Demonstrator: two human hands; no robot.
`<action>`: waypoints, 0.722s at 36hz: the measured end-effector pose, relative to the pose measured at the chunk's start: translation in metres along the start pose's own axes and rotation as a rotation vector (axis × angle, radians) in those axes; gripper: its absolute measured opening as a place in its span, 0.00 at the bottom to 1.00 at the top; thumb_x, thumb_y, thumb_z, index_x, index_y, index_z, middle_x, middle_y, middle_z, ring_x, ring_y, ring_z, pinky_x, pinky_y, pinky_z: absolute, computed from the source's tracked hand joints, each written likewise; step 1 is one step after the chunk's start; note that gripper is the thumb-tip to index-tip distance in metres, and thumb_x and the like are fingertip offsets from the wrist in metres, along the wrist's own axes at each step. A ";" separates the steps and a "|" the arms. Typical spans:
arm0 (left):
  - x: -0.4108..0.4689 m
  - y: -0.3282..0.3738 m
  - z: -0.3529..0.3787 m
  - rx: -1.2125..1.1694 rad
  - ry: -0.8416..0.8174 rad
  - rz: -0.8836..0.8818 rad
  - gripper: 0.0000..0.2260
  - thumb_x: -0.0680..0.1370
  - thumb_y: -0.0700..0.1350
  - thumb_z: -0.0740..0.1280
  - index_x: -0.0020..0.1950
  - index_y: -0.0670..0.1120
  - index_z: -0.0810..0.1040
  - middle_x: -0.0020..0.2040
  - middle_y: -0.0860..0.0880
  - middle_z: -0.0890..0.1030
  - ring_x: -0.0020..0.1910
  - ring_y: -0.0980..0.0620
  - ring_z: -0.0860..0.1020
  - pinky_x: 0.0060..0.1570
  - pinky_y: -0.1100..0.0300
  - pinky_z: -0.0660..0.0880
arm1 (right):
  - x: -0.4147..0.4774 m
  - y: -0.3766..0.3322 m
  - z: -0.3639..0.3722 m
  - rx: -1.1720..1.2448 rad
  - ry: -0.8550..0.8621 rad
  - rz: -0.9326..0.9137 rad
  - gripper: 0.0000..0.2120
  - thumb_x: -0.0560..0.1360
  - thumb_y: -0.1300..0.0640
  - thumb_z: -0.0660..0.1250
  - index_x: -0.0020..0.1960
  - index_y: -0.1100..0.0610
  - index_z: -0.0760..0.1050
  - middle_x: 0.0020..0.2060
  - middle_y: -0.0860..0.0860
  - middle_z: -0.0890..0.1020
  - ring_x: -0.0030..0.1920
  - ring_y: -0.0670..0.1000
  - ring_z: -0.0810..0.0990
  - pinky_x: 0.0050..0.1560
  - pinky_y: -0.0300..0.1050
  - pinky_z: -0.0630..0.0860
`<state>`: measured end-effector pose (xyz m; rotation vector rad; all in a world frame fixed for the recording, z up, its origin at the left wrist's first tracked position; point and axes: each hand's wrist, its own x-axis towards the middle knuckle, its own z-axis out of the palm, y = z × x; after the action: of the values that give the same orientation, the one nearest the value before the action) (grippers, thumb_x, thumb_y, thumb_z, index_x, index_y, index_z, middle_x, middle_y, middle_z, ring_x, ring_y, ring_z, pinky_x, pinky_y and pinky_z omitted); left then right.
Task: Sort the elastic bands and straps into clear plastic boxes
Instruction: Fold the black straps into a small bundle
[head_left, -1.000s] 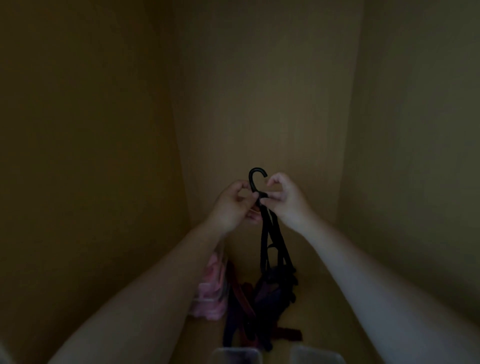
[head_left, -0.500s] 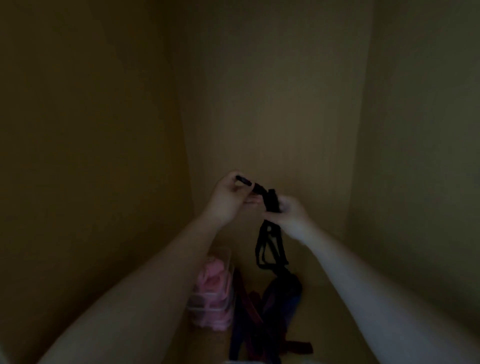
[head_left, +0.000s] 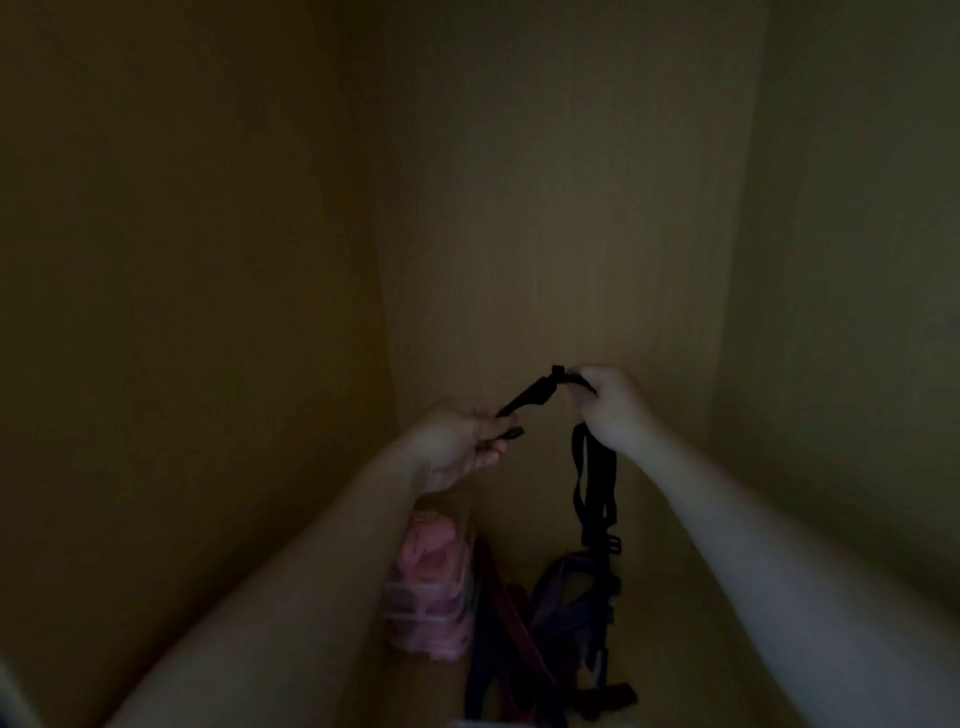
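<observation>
In a dim wooden recess, a person holds a black strap (head_left: 535, 395) stretched between two raised hands. The left hand (head_left: 457, 444) pinches one end in curled fingers; the right hand (head_left: 608, 408) is closed tightly round the other, the strap's loops dangling beneath it above a pile of straps (head_left: 566, 618) in the middle of the shelf floor (head_left: 524, 514). Just left of the pile, along the floor's left edge, stands a clear plastic box (head_left: 431, 608) holding pink items (head_left: 426, 545).
</observation>
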<state>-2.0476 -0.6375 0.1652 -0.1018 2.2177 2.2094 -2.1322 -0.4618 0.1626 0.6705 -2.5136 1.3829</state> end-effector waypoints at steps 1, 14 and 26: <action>0.001 -0.002 0.000 0.016 0.015 -0.009 0.02 0.77 0.36 0.67 0.48 0.42 0.78 0.39 0.49 0.76 0.33 0.57 0.72 0.28 0.69 0.72 | 0.000 0.000 0.000 0.012 -0.002 0.003 0.13 0.83 0.57 0.56 0.59 0.52 0.78 0.37 0.44 0.75 0.38 0.46 0.74 0.36 0.38 0.67; 0.003 0.024 0.015 -0.322 0.090 0.117 0.16 0.76 0.35 0.68 0.63 0.36 0.73 0.45 0.44 0.81 0.29 0.61 0.77 0.28 0.71 0.74 | -0.016 0.004 0.009 0.200 -0.088 0.114 0.09 0.80 0.52 0.63 0.50 0.57 0.77 0.42 0.51 0.80 0.44 0.51 0.79 0.40 0.40 0.70; -0.013 0.023 0.026 -0.358 -0.188 0.106 0.06 0.81 0.38 0.59 0.49 0.39 0.75 0.39 0.46 0.78 0.33 0.56 0.78 0.35 0.66 0.79 | -0.017 0.007 0.002 0.197 -0.153 0.156 0.11 0.82 0.58 0.57 0.46 0.52 0.77 0.35 0.50 0.76 0.36 0.49 0.73 0.39 0.41 0.68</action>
<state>-2.0369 -0.6113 0.1886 0.2173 1.7555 2.5288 -2.1206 -0.4547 0.1498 0.6489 -2.6178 1.7128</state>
